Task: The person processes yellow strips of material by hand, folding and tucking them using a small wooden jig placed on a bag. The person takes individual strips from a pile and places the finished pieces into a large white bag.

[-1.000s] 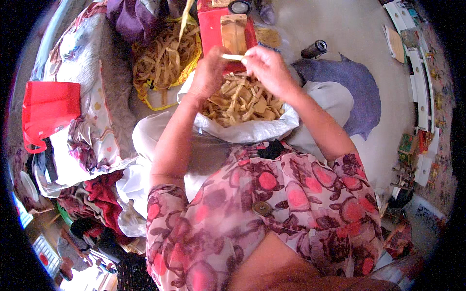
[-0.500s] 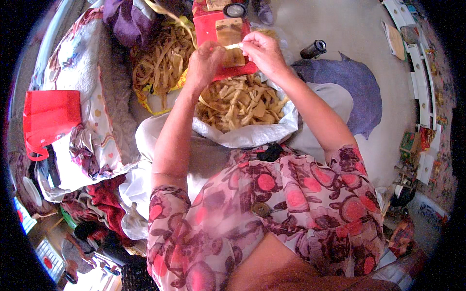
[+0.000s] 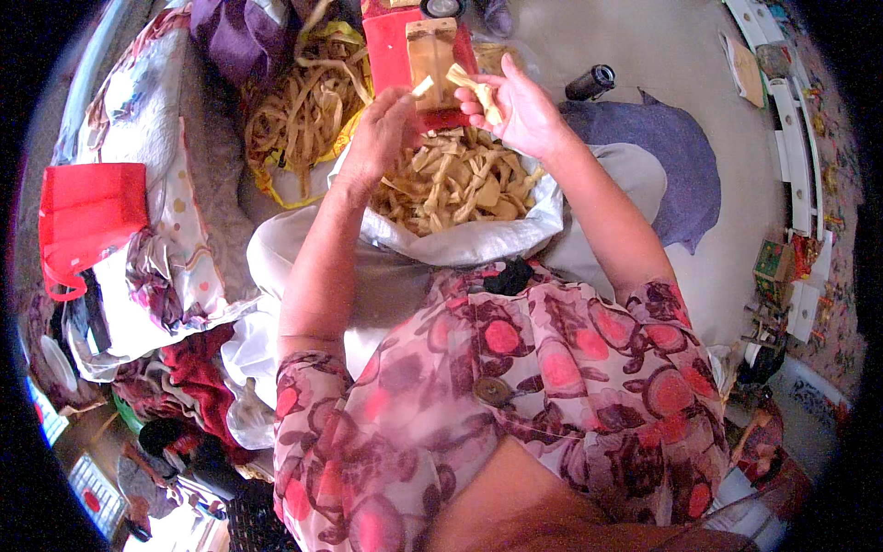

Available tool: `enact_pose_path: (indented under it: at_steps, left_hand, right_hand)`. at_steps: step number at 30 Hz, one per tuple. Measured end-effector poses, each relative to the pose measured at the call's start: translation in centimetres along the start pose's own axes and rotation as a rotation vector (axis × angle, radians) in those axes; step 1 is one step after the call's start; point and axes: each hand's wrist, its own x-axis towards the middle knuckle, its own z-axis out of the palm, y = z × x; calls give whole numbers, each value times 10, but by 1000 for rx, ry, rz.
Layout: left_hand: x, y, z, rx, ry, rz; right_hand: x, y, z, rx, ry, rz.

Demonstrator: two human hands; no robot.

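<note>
My left hand (image 3: 386,133) pinches the pale end of a tan strip (image 3: 422,87), which sticks up past the fingertips. In my right hand (image 3: 529,115) lies a short, knotted-looking piece of tan strip (image 3: 478,90), held loosely between thumb and fingers. The two hands are apart. Below them, a white sack (image 3: 478,244) with a rolled rim holds many short tan pieces (image 3: 474,184). Just beyond stands a wooden block (image 3: 430,55) on a red base (image 3: 388,57). Long loose tan strips (image 3: 299,120) fill a yellow bag (image 3: 267,187) to the left.
A dark cylindrical bottle (image 3: 590,83) lies on the floor at the right, near a blue-grey cloth (image 3: 681,156). Purple fabric (image 3: 239,41) hangs at upper left. At far left, a red bag (image 3: 92,212) rests against bedding (image 3: 152,110). A round black-rimmed object (image 3: 441,8) sits beyond the block.
My hands were together over the wooden block with a pale strip between them. Now they have parted, and the knotted piece shows in my right hand, the strip's end in my left.
</note>
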Motion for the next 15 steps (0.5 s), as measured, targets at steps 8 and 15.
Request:
enact_pose_path:
  at_steps: [8,15]
  left_hand:
    - [-8,-7,3,-278,-124,-52]
    - [-24,5,5,-78,-354,-33]
  right_hand:
    - [-14,15,8,29,-114,-48]
    - [-28,44,-3,-136,-25,-36]
